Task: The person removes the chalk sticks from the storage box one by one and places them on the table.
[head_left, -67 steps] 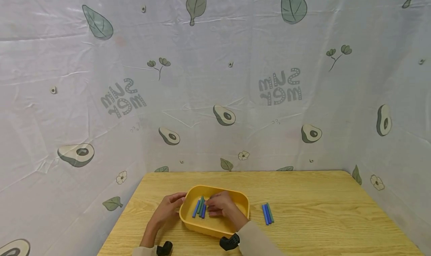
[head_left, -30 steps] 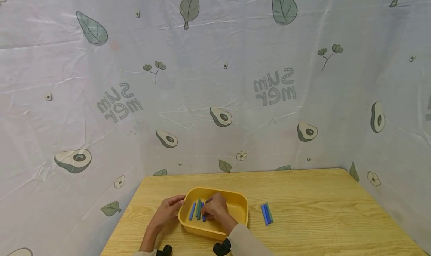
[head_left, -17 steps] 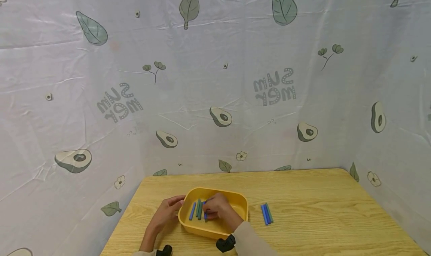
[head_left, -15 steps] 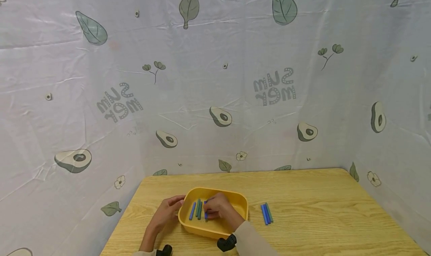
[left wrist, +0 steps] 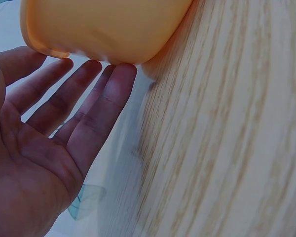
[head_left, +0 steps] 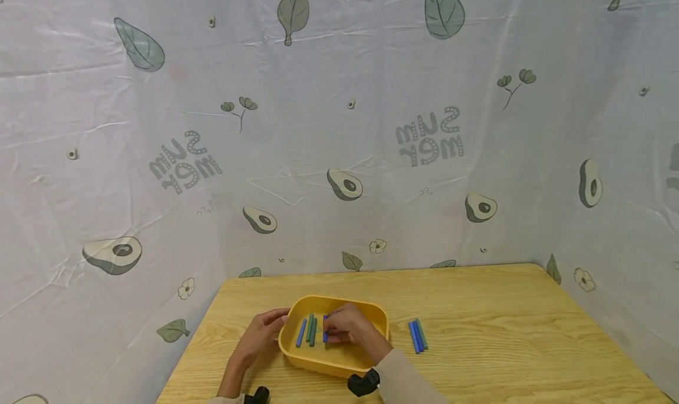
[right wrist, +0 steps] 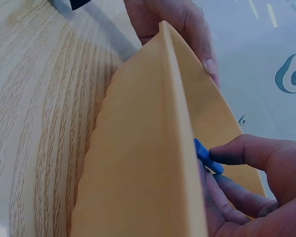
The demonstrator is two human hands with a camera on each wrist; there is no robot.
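Observation:
A yellow tray (head_left: pixel 297 357) stands on the table with several chalk-like sticks inside. At its left lie a lighter blue stick (head_left: pixel 301 332) and two green sticks (head_left: pixel 312 329), roughly parallel. My right hand (head_left: pixel 350 327) reaches into the tray and pinches a darker blue stick (right wrist: pixel 207 157) between thumb and fingers, a little right of the green ones. The stick's middle is partly hidden by my fingers in the head view. My left hand (head_left: pixel 260 336) rests at the tray's left end; in the left wrist view its nearly straight fingers (left wrist: pixel 106 108) touch the outer wall.
To the right of the tray, two blue sticks (head_left: pixel 415 337) and a green stick (head_left: pixel 422 334) lie side by side on the wooden table (head_left: pixel 504 321). A patterned curtain (head_left: pixel 339 127) surrounds the table's back and sides.
The darker blue stick has shifted right with my right hand, opening a gap from the green sticks. Earlier the sticks in the tray lay closer together. My left hand has stayed at the tray.

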